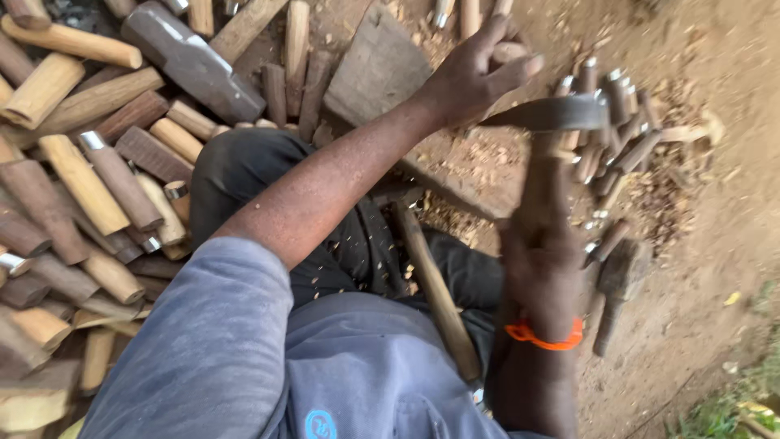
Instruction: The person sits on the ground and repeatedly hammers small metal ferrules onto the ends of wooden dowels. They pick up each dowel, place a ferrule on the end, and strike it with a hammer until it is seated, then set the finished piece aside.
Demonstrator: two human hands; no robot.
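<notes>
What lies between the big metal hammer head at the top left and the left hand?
In the head view, short dark wooden handles and a flat grey wooden block lie between the hammer head and the left hand.

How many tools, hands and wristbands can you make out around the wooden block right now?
Hands: 2, left hand gripping a wooden piece, right hand swinging a blurred hammer
Hammers: 3, the swung one, a large sledge head, a small hammer on the dirt
Orange wristbands: 1
Wooden blocks: 1
Total: 7
Loose handles lie piled, too many to count.
</notes>
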